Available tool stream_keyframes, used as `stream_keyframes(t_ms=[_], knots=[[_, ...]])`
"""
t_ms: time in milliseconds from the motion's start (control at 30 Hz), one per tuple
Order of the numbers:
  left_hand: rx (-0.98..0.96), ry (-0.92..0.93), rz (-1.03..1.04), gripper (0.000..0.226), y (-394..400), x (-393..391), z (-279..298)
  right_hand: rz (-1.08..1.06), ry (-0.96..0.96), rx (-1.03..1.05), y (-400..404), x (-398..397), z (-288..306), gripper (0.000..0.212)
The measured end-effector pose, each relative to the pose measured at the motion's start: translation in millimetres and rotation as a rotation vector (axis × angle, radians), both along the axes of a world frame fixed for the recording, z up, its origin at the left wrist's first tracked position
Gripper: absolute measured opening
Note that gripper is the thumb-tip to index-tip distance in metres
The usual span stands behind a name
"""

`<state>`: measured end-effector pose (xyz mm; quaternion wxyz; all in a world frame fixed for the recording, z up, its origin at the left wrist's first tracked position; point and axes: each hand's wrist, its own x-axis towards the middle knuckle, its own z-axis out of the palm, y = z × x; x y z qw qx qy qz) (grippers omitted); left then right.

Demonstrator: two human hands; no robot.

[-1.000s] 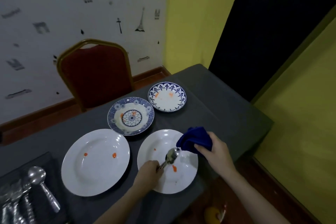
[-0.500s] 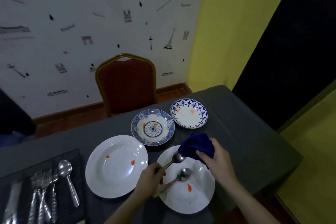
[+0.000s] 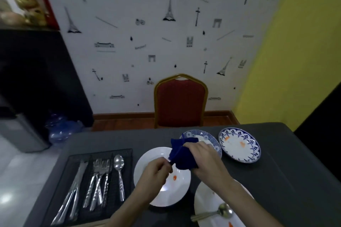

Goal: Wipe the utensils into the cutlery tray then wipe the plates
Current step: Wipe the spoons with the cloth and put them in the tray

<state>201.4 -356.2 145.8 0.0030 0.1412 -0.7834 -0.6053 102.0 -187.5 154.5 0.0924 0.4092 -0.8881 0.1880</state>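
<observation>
My left hand (image 3: 156, 173) grips the handle of a spoon whose bowl is hidden inside a blue cloth (image 3: 181, 155). My right hand (image 3: 203, 160) is closed around that cloth. Both hands hover over a white plate (image 3: 145, 162) with a red stain. A second white plate (image 3: 204, 202) at the lower right holds another spoon (image 3: 219, 212) and red stains. Two blue-patterned plates, one (image 3: 206, 136) partly behind the cloth and one (image 3: 239, 144) to its right, lie farther back. A black cutlery tray (image 3: 127, 155) on the left holds knives, forks and a spoon (image 3: 119, 171).
Everything rests on a dark grey table (image 3: 286, 171). A red chair (image 3: 180, 101) stands behind it against the wall. A blue water bottle (image 3: 60, 129) and a grey appliance (image 3: 18, 131) are on the floor at the left.
My left hand lifted one spoon off the right white plate and carried it left; the cloth now wraps its bowl. The view swung left, showing the whole tray.
</observation>
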Motion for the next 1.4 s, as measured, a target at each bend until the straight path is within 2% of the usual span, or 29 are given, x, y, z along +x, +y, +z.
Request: stream_keyframes(t_ms=[133,267,467,600,733,867,1033,1167,1300,1400], knots=[[0.001,0.033,0.082,0.023,-20.5,7.9,0.5,-0.043,0.059,-0.012,-41.7,0.2,2.5,0.064],[0.091,0.056,0.153,0.021,-37.7,19.2,2.2,0.124,0.035,-0.046,-65.9,19.1,1.1,0.059],[0.086,0.053,0.163,0.022,-46.5,15.2,5.6,0.020,0.062,-0.067,-75.4,3.1,6.5,0.060],[0.164,0.063,0.149,0.020,-43.5,15.5,10.1,0.129,0.062,-0.093,-72.7,23.3,0.9,0.060],[0.143,0.056,0.122,0.022,-46.8,10.8,14.3,0.021,0.089,-0.079,-69.7,-2.5,11.7,0.062],[0.213,0.055,0.130,0.019,-49.2,5.2,17.7,0.154,0.064,-0.041,-75.4,6.5,11.1,0.053],[0.186,0.039,0.137,0.024,-47.8,4.4,13.8,0.000,0.067,-0.069,-72.5,-8.4,11.3,0.057],[0.255,0.050,0.128,0.021,-49.2,1.8,18.3,0.126,0.069,-0.070,-77.5,11.4,8.9,0.055],[0.209,0.053,0.119,0.023,-53.7,4.7,20.7,0.010,0.110,-0.064,-74.0,-6.4,12.1,0.058],[0.229,0.037,0.135,0.022,-56.7,-0.5,24.7,0.125,0.127,-0.010,-77.9,1.9,6.0,0.065]])
